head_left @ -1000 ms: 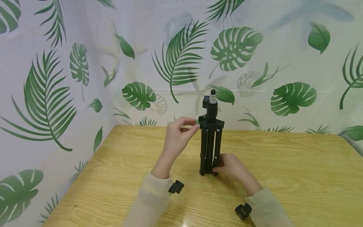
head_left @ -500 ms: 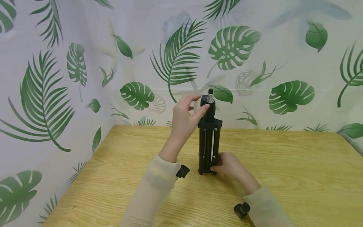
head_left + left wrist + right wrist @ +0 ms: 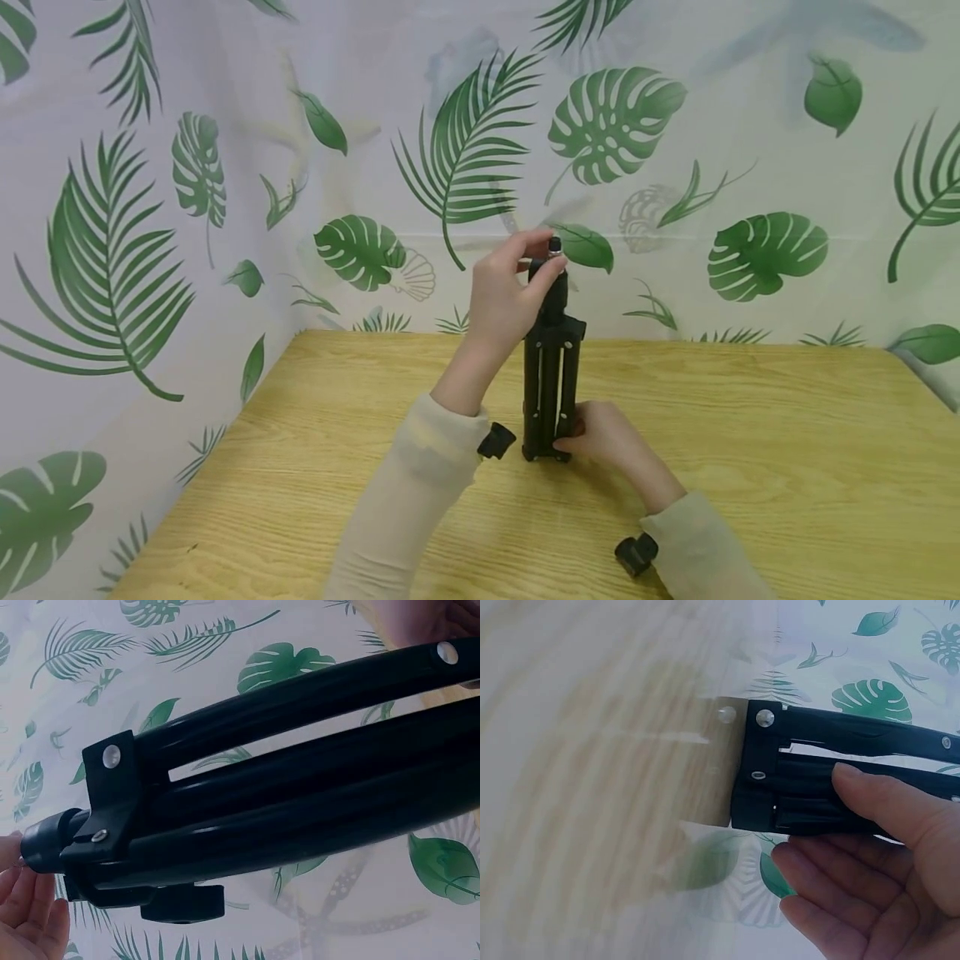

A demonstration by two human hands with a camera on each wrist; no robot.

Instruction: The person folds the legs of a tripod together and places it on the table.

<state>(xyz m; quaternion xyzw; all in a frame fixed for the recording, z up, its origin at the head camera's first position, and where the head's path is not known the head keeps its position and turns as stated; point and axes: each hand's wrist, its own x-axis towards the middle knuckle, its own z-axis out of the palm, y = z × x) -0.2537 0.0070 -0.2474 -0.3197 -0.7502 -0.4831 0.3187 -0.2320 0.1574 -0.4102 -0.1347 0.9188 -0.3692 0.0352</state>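
Note:
A folded black tripod stand (image 3: 549, 375) stands upright on the table, its legs together. At its top is a silver stud with a black tip (image 3: 555, 244), partly covered by fingers. My left hand (image 3: 504, 292) has thumb and forefinger at this stud, pinching it from the left. In the left wrist view, the left hand (image 3: 30, 907) meets the end of the black collar (image 3: 46, 844), and a black knob (image 3: 184, 903) sticks out beneath. Low on the legs, my right hand (image 3: 611, 437) grips the stand; the right wrist view shows the thumb (image 3: 855, 787) pressed on a leg.
The wood-grain table (image 3: 300, 492) reaches back to a leaf-printed cloth (image 3: 660, 192) hanging behind and at the left. Black wrist mounts show at the left cuff (image 3: 497, 440) and the right cuff (image 3: 636, 554).
My left hand has risen from the bracket above the legs, past the upper knob, to the stud at the top. The right hand keeps its hold low on the legs; the stand stays upright.

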